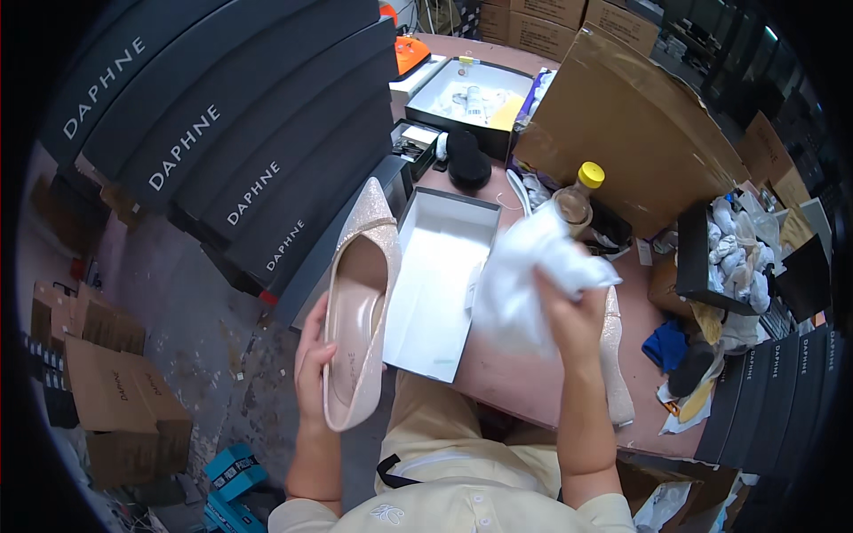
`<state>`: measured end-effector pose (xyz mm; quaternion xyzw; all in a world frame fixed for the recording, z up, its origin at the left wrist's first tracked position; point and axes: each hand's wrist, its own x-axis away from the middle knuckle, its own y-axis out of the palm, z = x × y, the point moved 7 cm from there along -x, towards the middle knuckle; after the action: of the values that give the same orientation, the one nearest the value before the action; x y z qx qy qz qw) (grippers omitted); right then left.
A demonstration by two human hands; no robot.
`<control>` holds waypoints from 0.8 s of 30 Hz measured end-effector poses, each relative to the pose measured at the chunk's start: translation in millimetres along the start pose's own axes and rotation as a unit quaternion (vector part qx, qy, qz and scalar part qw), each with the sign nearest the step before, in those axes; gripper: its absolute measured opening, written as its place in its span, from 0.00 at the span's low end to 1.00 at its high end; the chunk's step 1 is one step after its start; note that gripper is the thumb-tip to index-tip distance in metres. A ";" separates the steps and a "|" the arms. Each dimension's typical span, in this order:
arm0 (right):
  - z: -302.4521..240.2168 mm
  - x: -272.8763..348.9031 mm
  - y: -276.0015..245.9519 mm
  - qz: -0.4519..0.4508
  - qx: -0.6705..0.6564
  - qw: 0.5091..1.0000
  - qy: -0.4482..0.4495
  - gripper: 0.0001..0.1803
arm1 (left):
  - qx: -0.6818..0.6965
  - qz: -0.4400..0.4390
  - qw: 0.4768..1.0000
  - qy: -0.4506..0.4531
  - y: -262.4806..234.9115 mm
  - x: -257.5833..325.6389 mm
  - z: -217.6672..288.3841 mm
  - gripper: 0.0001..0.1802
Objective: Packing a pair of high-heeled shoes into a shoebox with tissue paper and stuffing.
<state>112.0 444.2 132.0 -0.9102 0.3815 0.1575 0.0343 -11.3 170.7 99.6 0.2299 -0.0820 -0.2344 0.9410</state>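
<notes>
One sparkly shoe point(360, 302), pinched in the left hand point(314, 362), and its mate point(614, 377) are outside the open box point(437, 302); the right hand point(571, 318) clutches a blurred white wad point(522, 282).

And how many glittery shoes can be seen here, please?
2: one glittery shoe is in the left hand; the second shoe lies on the pink table, just beyond the right forearm. Others may be hidden.

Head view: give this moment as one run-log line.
left hand: holds pointed shoe | right hand: holds white cloth or paper, blurred | open box: on table
</notes>
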 end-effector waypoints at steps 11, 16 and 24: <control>-18.7 45.7 -70.3 -0.042 0.479 0.877 -0.016 0.33 | 0.430 -0.184 0.825 -0.316 54.7 57.1 -23.5 0.48; 35.7 176.8 -237.9 -0.067 0.563 0.801 0.193 0.33 | 0.460 -0.210 0.690 -0.518 97.7 81.2 -62.0 0.47; 45.5 201.5 -221.3 0.077 0.338 0.914 0.208 0.21 | 0.423 -0.265 0.597 -0.627 119.0 116.7 -121.2 0.49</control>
<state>389.1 471.1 13.0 -0.8241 0.4794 -0.1720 0.2478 170.7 255.9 54.3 0.4102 -0.6775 -0.4993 0.3513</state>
